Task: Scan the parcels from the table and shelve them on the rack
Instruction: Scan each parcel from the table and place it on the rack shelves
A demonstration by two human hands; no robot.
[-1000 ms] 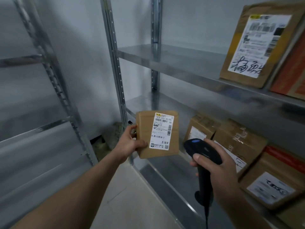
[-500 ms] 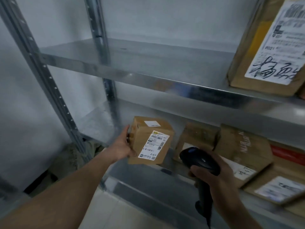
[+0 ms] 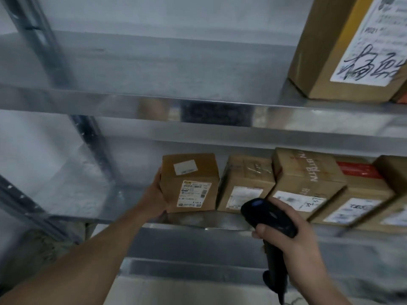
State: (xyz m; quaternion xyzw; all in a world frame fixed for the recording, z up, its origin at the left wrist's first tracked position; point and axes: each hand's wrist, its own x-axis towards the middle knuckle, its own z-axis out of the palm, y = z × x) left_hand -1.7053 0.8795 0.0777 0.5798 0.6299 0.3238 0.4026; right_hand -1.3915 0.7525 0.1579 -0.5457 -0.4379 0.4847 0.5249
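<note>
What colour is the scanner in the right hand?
The scanner is black, with a small blue mark on its head; the head view shows it best.

A plain, pale grey wall (image 3: 154,12) is seen across the background. Low at the left, a mottled olive-green heap (image 3: 41,249) is shown, too blurred to be identified. Pale floor tiles (image 3: 176,291) are seen along the bottom edge.

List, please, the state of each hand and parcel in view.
left hand: holds the small parcel's left side.
small parcel: upright, label forward, apparently resting on the middle shelf.
right hand: grips the scanner.
neighbouring parcels: standing side by side, labels forward.
large parcel: standing on the upper shelf.
</note>
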